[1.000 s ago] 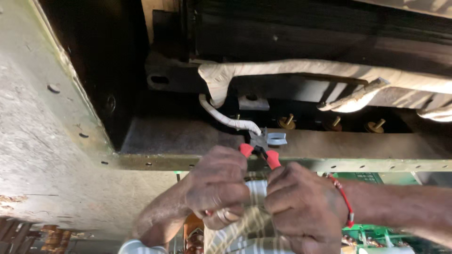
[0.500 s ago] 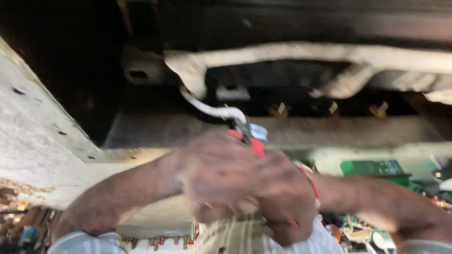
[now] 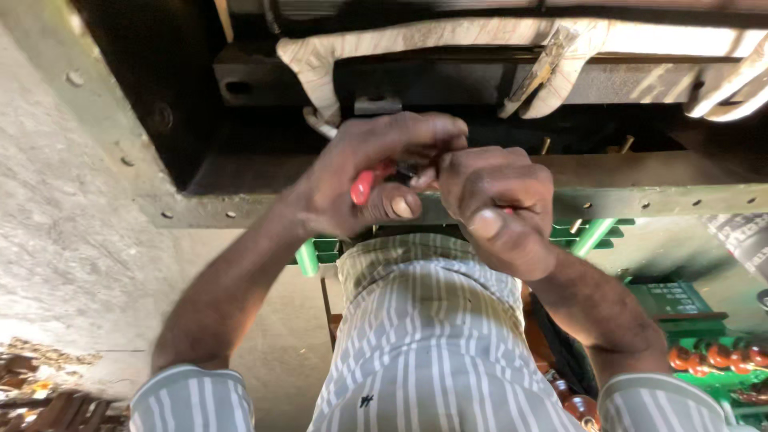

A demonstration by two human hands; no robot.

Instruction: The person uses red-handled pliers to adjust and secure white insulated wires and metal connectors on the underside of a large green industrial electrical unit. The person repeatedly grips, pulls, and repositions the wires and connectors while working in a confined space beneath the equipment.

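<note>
Red-handled pliers sat right at the centre of the frame, clamped in the left hand, and only one red grip peeked out between thumb and palm. The tool's long axis ran from lower left up to the right, its dark nose pointing straight at the right hand. That left hand was closed tight around the handles. The right hand, just beside it and touching at the knuckles, was curled into a fist at the nose end; what it pinched was hidden by the fingers, so I could not tell what it held. Both hands met above the flat metal ledge with its row of small holes. Just above the left hand a white cable dropped from a cloth-wrapped bundle that ran across the top of the frame. A small grey bracket sat right above the knuckles. Lower down came the striped shirt, green plastic parts to the right of it, and a green circuit board at lower right.
</note>
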